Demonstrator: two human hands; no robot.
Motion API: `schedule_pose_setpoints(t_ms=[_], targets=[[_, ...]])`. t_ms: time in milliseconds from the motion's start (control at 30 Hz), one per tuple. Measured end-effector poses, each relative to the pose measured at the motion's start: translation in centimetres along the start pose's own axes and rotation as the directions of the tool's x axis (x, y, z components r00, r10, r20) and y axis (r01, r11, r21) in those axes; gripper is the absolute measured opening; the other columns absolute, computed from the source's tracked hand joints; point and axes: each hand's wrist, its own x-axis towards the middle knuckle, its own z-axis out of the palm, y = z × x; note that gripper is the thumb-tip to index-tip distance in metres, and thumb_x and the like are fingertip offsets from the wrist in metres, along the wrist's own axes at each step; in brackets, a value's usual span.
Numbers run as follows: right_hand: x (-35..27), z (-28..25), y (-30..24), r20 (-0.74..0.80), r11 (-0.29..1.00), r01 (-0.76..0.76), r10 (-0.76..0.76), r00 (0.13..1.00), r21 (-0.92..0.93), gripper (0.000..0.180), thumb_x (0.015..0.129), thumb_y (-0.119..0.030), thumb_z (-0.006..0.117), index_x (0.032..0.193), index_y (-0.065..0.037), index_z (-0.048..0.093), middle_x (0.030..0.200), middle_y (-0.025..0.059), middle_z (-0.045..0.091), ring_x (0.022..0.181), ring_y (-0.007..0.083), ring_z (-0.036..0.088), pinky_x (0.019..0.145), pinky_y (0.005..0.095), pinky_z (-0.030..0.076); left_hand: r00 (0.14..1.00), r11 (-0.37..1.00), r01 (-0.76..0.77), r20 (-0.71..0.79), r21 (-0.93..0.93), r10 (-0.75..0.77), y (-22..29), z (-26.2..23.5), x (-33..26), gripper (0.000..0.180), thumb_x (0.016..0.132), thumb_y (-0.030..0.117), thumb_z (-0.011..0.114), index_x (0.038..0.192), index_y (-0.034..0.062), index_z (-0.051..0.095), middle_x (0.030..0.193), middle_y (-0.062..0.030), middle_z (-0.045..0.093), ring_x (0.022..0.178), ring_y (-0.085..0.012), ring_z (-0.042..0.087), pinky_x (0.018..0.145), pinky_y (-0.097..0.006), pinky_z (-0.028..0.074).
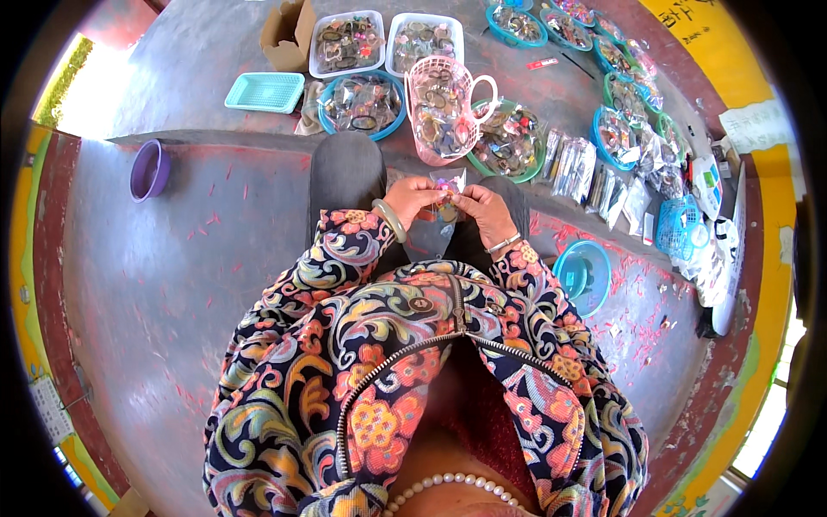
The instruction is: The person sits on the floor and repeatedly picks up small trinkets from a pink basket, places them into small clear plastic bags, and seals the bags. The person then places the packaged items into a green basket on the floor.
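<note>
Between my knees, both hands pinch a small clear plastic bag (449,182) with something pink and orange in it. My left hand (410,199), a pale bangle at its wrist, grips the bag's left side with closed fingers. On the right side, my right hand (488,212) closes thumb and fingers on the same bag. The bag's contents are too small to name. Just beyond my hands a pink openwork basket (439,153) with a looped handle holds dark rings and small packets. A green basin (541,164) of similar packets stands right of it.
Ahead on a raised ledge are a blue basin (322,110), two white trays (314,53) (390,53), a turquoise basket (264,93) and a cardboard box (287,39). Bundled packets (570,165) lie right. A purple basin (150,171) stands left, a teal basin (606,280) by my right side.
</note>
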Motion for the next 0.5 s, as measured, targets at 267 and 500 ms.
schedule_pose_setpoints(t_ms=[267, 500], targets=[[1.1, -0.8, -0.3, -0.131, 0.998, 0.038, -0.032, 0.991, 0.048, 0.009, 0.078, -0.009, 0.058, 0.081, -0.001, 0.056, 0.067, -0.0008, 0.054, 0.054, 0.0057, 0.045, 0.051, 0.0173, 0.035, 0.995, 0.997, 0.027, -0.093, -0.073, -0.033, 0.6, 0.5, -0.6, 0.028, 0.081, 0.022, 0.055, 0.103, 0.0065, 0.052, 0.086, -0.0013, 0.059, 0.079, -0.01, 0.056, 0.054, -0.019, 0.04], [7.2, -3.1, -1.9, -0.165, 0.99, 0.131, -0.138, 0.977, -0.051, 0.01, 0.077, -0.008, 0.057, 0.082, 0.0, 0.058, 0.065, -0.0011, 0.055, 0.054, 0.0041, 0.046, 0.048, 0.0166, 0.034, 0.994, 0.996, 0.041, -0.097, -0.079, -0.049, -0.2, 0.2, -0.2, 0.026, 0.082, 0.024, 0.054, 0.102, 0.0066, 0.052, 0.09, -0.0035, 0.058, 0.085, -0.0132, 0.056, 0.06, -0.024, 0.04]])
